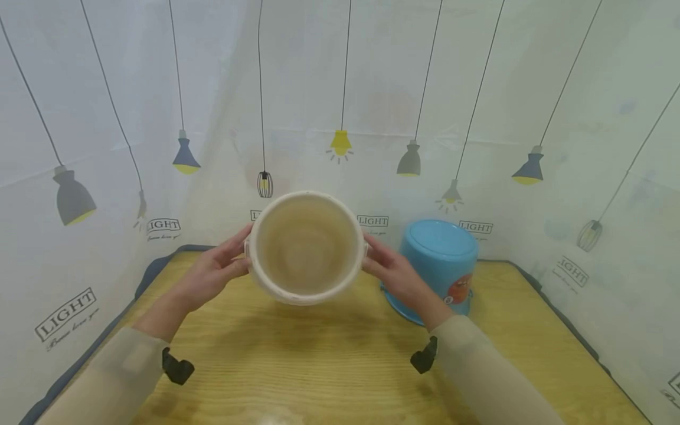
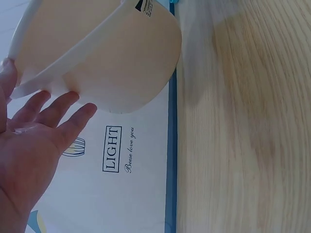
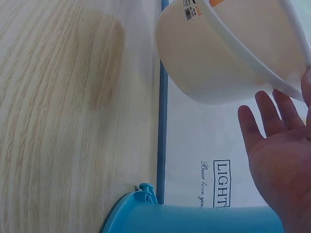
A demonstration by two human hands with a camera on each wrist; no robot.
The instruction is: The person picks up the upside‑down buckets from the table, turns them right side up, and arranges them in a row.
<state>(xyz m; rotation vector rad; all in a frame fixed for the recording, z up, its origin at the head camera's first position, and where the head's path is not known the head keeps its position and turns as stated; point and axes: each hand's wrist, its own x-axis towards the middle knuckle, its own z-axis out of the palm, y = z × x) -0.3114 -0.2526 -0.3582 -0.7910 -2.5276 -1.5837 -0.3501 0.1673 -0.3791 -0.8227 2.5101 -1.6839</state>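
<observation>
A cream-white plastic bucket (image 1: 305, 295) is held up over the table between both hands, its open mouth tilted toward the head camera. My left hand (image 1: 215, 271) grips the rim on the left side; in the left wrist view its thumb is at the rim and the fingers (image 2: 77, 121) spread under the outside. On the opposite side, my right hand (image 1: 390, 268) holds the rim the same way, with fingertips below the lip in the right wrist view. A label (image 3: 191, 10) shows on the bucket's outer wall. The bucket's inside looks bare.
A light blue bucket (image 1: 438, 254) stands upside down on the wooden table (image 1: 297, 360), right behind my right forearm. White sheeting (image 1: 297, 77) printed with hanging lamps surrounds the table on the back and sides. Dark blue edging (image 2: 171, 160) runs along the table's far border.
</observation>
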